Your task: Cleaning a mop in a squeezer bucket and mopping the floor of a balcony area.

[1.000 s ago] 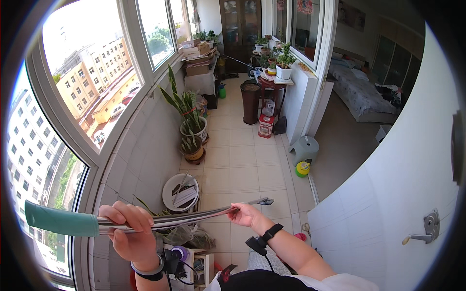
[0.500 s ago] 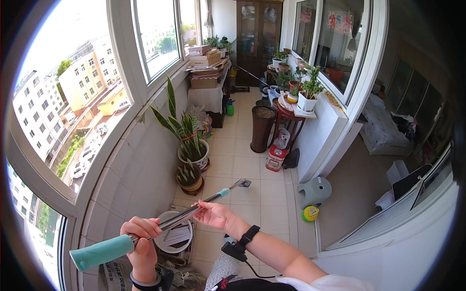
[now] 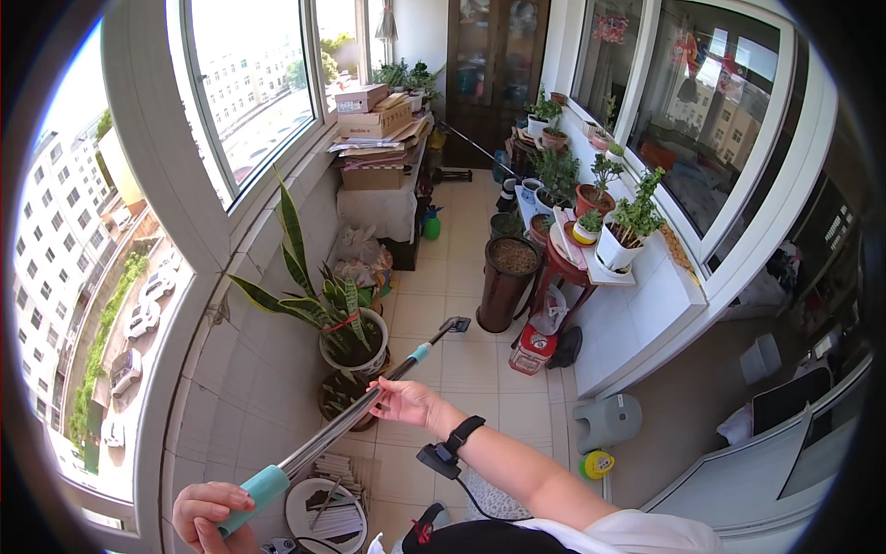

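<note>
A long silver telescopic pole (image 3: 337, 427) slants from the lower left up toward the middle of the view. Its mint-green handle (image 3: 259, 492) is at the near end, and a small dark flat joint (image 3: 456, 324) tips the far end over the tiled floor. My left hand (image 3: 210, 517) is closed around the lower part of the handle. Farther up, the fingers of my right hand (image 3: 406, 403) pinch the metal shaft. A strapped device sits on my right wrist. Beneath the pole stands a white round basin (image 3: 297, 517) with strip-like things inside.
A potted snake plant (image 3: 346, 319) and a smaller pot stand by the left wall. On the right are a tall brown planter (image 3: 508, 277), a red tin (image 3: 532, 351), a grey stool (image 3: 609, 420) and a plant stand. Stacked cardboard boxes (image 3: 374, 120) lie farther back.
My left hand has shifted from the top of the handle to its lower part, moving down and left. The pole now slants more steeply; my right hand still pinches the shaft. The view has shifted.
</note>
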`<action>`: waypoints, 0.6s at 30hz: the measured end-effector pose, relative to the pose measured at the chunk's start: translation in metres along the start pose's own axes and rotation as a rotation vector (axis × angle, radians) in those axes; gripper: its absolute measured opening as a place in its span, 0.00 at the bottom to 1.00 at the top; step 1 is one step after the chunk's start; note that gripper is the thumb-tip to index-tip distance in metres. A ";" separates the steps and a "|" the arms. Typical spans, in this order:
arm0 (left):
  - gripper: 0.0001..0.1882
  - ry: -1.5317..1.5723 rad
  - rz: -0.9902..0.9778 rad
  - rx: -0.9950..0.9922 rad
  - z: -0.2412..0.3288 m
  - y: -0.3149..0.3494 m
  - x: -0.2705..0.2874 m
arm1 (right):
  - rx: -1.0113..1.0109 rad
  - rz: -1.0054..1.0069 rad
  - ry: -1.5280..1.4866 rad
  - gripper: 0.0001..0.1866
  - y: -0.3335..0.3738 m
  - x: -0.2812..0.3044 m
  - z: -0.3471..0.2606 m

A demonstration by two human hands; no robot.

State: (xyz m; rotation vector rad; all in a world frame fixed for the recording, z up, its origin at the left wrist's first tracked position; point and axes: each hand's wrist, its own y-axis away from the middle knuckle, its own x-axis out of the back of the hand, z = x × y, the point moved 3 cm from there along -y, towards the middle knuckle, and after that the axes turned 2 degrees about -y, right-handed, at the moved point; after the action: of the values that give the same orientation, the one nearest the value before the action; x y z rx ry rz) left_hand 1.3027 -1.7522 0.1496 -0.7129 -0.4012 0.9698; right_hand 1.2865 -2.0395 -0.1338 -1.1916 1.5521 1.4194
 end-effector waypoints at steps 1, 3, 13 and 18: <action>0.17 0.000 -0.001 -0.004 -0.017 -0.012 -0.012 | -0.019 -0.026 0.030 0.07 -0.012 0.001 -0.025; 0.19 -0.214 -0.051 0.038 -0.044 -0.034 -0.043 | -0.019 -0.044 0.037 0.07 -0.034 0.010 -0.075; 0.23 -0.748 -0.822 0.594 -0.165 -0.187 -0.255 | 0.002 0.103 0.008 0.03 -0.137 0.053 -0.343; 0.28 -0.977 -0.991 0.536 -0.270 -0.213 -0.308 | 0.036 0.157 -0.099 0.02 -0.191 0.081 -0.429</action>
State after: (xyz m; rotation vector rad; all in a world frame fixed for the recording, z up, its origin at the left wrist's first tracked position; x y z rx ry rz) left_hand 1.4344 -2.1931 0.1092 0.5111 -1.1513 0.3511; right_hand 1.4747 -2.4707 -0.2097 -0.9813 1.6243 1.5210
